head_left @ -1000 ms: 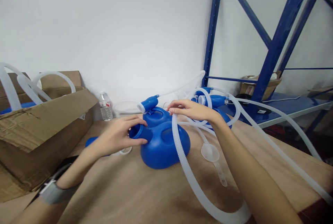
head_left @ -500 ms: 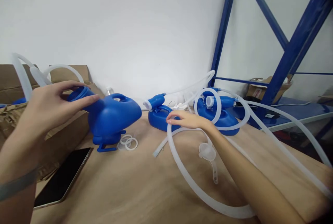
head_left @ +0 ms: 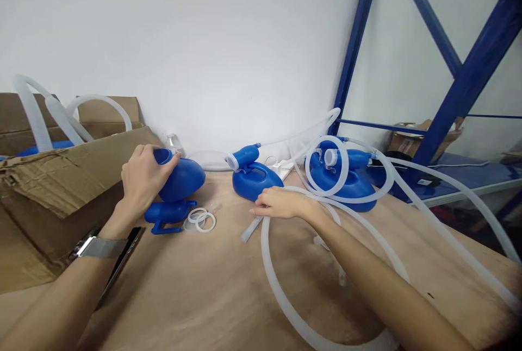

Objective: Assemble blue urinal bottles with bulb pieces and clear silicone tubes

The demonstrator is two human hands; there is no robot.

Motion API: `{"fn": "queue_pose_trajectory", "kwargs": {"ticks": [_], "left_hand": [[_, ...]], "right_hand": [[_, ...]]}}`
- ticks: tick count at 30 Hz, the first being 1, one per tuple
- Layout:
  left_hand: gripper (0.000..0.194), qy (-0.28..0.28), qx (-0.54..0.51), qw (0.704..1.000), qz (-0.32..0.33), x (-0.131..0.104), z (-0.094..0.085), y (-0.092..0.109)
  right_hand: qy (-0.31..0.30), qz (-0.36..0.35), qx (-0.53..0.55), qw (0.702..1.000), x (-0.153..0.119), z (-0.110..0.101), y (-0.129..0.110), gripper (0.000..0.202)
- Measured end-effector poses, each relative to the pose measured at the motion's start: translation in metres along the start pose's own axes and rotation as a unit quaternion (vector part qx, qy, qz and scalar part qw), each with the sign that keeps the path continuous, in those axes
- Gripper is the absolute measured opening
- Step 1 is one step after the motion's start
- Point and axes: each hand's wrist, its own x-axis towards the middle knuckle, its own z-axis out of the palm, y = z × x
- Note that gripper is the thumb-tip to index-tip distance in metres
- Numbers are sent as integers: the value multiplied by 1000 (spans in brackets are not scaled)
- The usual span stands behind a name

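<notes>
My left hand grips the neck of a blue plastic bottle at the left of the table. Just in front of that bottle lies a smaller blue part with a handle, with white rings beside it. My right hand is closed round a translucent hose that curves toward me. Behind the right hand sits another blue bottle with a blue fitting on top. A small clear part is partly hidden by the right arm.
An open cardboard box with hoses stands at the left, partly over a dark tablet. More blue bottles with looped hoses lie at the right. A blue metal frame rises behind them.
My left hand has moved right and away from me, and the blue bottle it holds is now farther back and lower. My right hand has shifted slightly nearer with the hose.
</notes>
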Motion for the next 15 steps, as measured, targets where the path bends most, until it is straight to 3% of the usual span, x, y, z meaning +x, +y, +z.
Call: {"fn": "queue_pose_trajectory", "kwargs": {"ticks": [4,8,12,15], "left_hand": [[65,1,-10,1000,-21,3,9,-10],[66,-12,-11,1000,-6,3,19,-20],[60,-4,-45,999,26,-1,36,-32],[51,5,-71,996,57,-5,48,-37]], "right_hand": [[16,-21,28,999,-3,-7,1,39],[32,-9,110,993,-24,-31,7,45],[22,158,162,974,-73,-65,22,62],[37,266,161,950,-109,-82,38,61]]}}
